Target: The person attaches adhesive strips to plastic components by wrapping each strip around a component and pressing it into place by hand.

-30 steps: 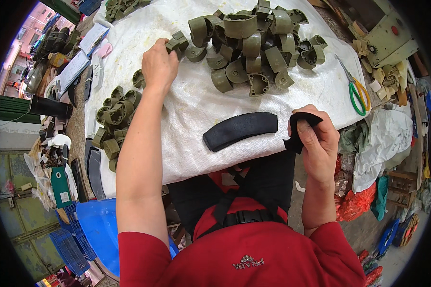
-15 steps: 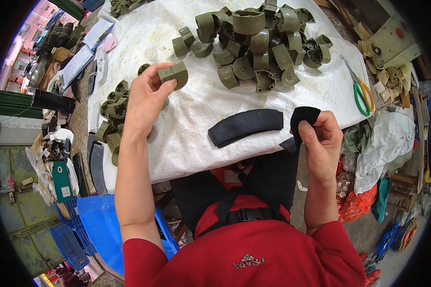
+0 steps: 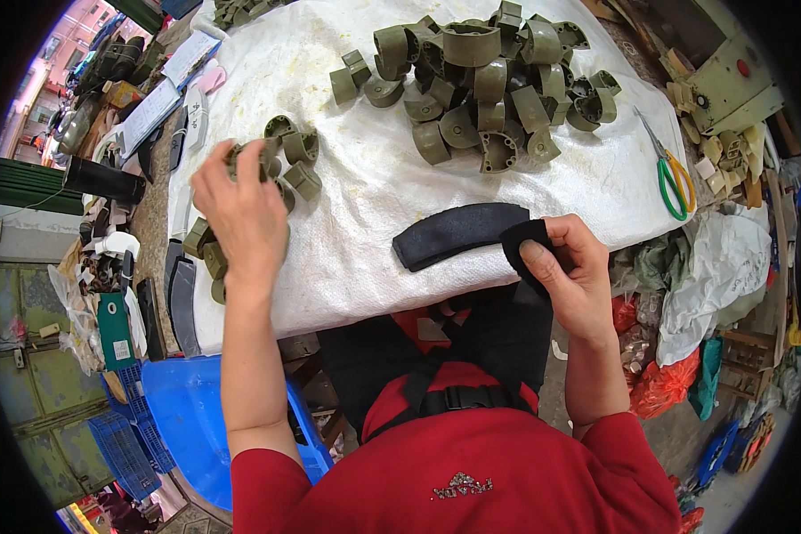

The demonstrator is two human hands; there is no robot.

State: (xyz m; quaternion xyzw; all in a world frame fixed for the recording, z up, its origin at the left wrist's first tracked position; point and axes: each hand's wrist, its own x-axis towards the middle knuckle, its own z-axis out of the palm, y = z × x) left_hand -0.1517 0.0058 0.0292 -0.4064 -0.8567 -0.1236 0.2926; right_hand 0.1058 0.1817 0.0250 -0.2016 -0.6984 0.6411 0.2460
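Observation:
My left hand (image 3: 242,214) is over the smaller group of olive-green moulded plastic parts (image 3: 303,180) on the left of the table, its fingers apart and curved down among them. The fingertips partly cover some of these parts. Between thumb and fingers, my right hand (image 3: 577,271) pinches a black fabric strip (image 3: 523,246), which hangs near the table's front edge. Just left of it lies a stack of curved black strips (image 3: 458,233), flat on the white woven sheet (image 3: 356,258).
A big heap of the same olive parts (image 3: 472,82) fills the back middle. Scissors (image 3: 675,184) with green and orange handles lie at the right edge. Papers (image 3: 151,116) are at the far left, and a blue plastic chair (image 3: 182,418) stands below the left edge.
My left hand has let go of the olive part and moved left onto the smaller group. My right hand has shifted left and slightly down with the black fabric strip.

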